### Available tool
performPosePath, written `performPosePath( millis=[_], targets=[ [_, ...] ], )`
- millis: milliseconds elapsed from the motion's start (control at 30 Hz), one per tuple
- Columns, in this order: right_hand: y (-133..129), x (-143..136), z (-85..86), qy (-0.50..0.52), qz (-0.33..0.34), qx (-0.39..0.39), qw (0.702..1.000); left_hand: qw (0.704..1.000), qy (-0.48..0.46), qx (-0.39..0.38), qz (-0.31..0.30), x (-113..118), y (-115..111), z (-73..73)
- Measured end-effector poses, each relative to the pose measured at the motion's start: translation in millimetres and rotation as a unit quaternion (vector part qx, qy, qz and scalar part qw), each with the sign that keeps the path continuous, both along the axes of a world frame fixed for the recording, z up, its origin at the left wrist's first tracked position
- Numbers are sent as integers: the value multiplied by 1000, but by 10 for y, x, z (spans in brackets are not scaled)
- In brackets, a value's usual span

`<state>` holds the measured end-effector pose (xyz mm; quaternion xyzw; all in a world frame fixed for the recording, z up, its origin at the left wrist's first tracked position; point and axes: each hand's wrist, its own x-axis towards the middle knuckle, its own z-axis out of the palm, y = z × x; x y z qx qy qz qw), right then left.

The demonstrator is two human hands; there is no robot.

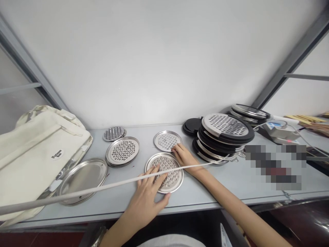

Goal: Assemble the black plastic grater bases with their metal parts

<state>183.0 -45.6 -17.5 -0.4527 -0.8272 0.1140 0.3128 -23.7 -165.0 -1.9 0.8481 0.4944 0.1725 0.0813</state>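
Note:
My left hand (148, 193) lies with fingers spread over the near left part of a round metal grater disc (171, 176), its fingertips on the holed face. At that disc's far right edge is my right hand (187, 159), fingers curled together. Its fingertips reach the near rim of a second, flat grater disc (167, 140) just behind; whether they pinch a rim is hidden. To the left are a stack of slotted grater discs (123, 151), a smaller coarse grater disc (113, 133) and plain metal discs (86, 176).
A tall stack of black-rimmed graters (226, 128) stands right of my hands, with a black round lid (192, 126) behind. A cream bag (48, 137) covers the left end. A pale cable (115, 187) crosses in front of my hands. A white device (279, 132) sits right.

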Motion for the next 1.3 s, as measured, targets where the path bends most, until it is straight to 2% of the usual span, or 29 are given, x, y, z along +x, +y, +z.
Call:
performPosePath(
  millis=[200,600,1000,1300],
  targets=[
    [-19,-49,10,-13,-9,-16,1000,1000,-1,-3,6,5,3,-10],
    [81,22,-98,-47,-9,10,999,1000,6,-2,6,5,6,-4],
    [-56,-7,25,-13,-7,1,1000,1000,-8,-7,0,-14,17,0],
    [-19,-23,-29,-8,-3,-4,1000,999,-25,-37,-1,-36,14,24]
  ],
)
